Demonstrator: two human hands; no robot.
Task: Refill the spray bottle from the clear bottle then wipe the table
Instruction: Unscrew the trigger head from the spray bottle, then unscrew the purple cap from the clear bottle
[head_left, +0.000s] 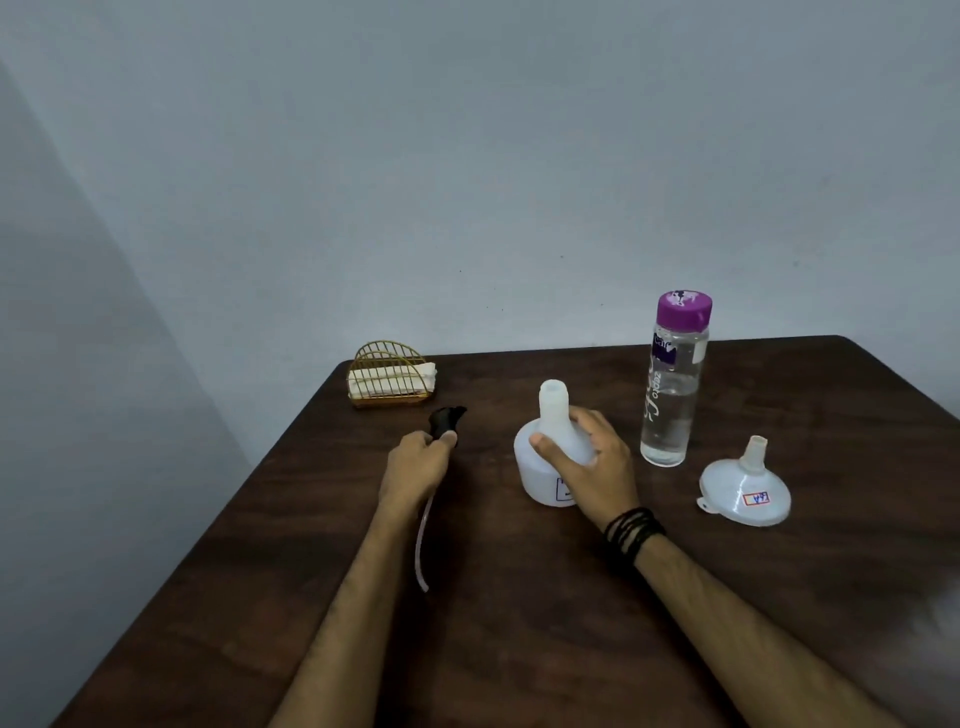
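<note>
The white spray bottle (540, 467) stands upright in the middle of the dark wooden table (519, 623), its neck open and its head off. My right hand (587, 462) grips its shoulder and neck. My left hand (415, 467) holds the black spray head (447, 418) low over the table to the left, and its clear dip tube (421, 551) trails back toward me. The clear bottle (672, 384), with liquid inside and a purple cap on, stands right of the spray bottle. A white funnel (745, 488) lies spout-up at the right.
A gold wire holder (387, 376) with white napkins sits at the table's far left corner. A grey wall runs behind the table. The table's left edge slants close to my left arm.
</note>
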